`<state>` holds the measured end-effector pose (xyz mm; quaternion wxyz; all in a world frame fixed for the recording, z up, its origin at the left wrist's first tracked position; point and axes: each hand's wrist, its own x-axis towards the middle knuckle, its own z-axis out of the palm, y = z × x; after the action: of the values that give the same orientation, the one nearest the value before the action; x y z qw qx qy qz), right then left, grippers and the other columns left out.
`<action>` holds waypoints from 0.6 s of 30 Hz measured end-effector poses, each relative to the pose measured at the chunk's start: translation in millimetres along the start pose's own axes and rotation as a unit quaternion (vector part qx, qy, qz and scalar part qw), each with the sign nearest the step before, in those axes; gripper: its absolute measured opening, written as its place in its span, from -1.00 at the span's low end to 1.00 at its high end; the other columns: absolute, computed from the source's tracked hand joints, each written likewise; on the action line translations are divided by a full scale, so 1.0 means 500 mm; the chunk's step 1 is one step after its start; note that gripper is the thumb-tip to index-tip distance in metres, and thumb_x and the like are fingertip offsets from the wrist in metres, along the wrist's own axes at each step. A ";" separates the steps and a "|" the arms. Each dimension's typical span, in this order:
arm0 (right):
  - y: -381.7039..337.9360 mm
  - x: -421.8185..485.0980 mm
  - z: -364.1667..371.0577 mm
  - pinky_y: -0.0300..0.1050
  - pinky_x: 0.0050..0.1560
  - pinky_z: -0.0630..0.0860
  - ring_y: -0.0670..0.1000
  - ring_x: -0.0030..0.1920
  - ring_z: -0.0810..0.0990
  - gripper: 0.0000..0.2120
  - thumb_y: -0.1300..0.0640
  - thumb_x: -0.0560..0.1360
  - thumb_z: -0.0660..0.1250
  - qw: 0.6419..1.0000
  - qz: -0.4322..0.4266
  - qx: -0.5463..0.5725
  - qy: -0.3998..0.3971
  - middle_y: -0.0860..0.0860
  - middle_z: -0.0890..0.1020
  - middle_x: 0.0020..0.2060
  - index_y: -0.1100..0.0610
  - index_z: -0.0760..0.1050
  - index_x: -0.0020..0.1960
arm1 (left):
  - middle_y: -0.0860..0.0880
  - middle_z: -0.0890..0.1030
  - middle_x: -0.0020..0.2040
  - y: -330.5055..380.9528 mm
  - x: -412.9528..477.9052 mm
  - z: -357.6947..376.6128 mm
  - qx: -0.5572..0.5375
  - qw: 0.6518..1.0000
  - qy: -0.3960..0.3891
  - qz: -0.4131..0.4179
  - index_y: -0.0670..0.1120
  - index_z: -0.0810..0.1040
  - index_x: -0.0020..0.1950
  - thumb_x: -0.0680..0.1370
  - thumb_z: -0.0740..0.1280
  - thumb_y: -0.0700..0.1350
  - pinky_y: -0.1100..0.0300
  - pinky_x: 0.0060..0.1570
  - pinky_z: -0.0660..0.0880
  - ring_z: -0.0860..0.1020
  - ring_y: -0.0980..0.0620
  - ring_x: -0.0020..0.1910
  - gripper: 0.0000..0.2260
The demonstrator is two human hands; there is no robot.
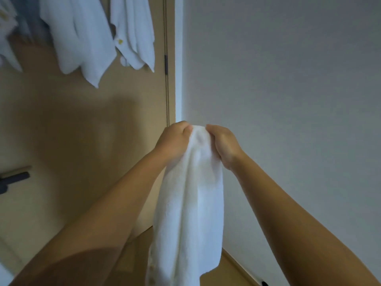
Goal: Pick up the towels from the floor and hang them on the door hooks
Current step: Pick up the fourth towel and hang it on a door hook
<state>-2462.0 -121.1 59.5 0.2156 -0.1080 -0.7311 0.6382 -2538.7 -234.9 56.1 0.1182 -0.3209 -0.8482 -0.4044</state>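
A white towel (191,203) hangs down in front of me, bunched at its top edge. My left hand (175,141) grips that top edge from the left and my right hand (223,144) grips it from the right, the two close together. On the tan door (82,124) several white towels hang at the upper left: one long one (80,38) and another (134,32) to its right. The hooks themselves are out of view above the frame.
A dark door handle (14,178) sticks out at the left edge. The door's hinge (166,65) and frame run down the middle. A plain white wall (288,89) fills the right side. Wooden floor (231,271) and skirting show at the bottom.
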 end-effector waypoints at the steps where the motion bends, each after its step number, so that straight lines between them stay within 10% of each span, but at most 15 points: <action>1: 0.000 0.014 0.023 -0.15 -0.34 0.27 -0.01 -0.33 0.34 -0.75 0.12 0.55 0.14 1.000 -0.011 -0.005 0.002 0.05 0.37 -0.37 0.09 0.33 -0.31 | 0.00 0.44 -0.28 -0.017 0.003 -0.015 0.007 1.000 0.012 -0.004 -0.15 0.44 -0.18 0.62 0.09 -0.12 0.15 -0.30 0.24 0.39 -0.03 -0.20 -0.75; 8: -0.004 0.087 0.165 -0.33 -0.51 0.24 -0.18 -0.56 0.27 -0.62 0.03 0.53 0.28 0.993 -0.102 -0.036 -0.054 -0.03 0.33 -0.48 0.09 0.28 -0.40 | -0.01 0.40 -0.33 -0.139 0.032 -0.114 -0.065 0.997 0.025 -0.044 -0.15 0.43 -0.22 0.62 0.12 -0.16 0.15 -0.22 0.27 0.36 0.01 -0.23 -0.76; 18: -0.044 0.210 0.350 -0.41 -0.35 0.34 -0.18 -0.33 0.43 -0.84 0.02 0.46 0.38 0.903 -0.267 -0.228 -0.246 -0.15 0.47 -0.33 -0.04 0.41 -0.22 | 0.02 0.49 -0.27 -0.265 0.095 -0.259 -0.076 0.980 0.135 -0.126 -0.05 0.49 -0.25 0.54 0.19 -0.09 0.15 -0.08 0.37 0.44 0.02 -0.13 -0.81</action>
<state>-2631.7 -234.4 83.7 0.1604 0.2059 -0.8879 0.3788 -2667.6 -374.1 80.3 0.1548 -0.1626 -0.8248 -0.5189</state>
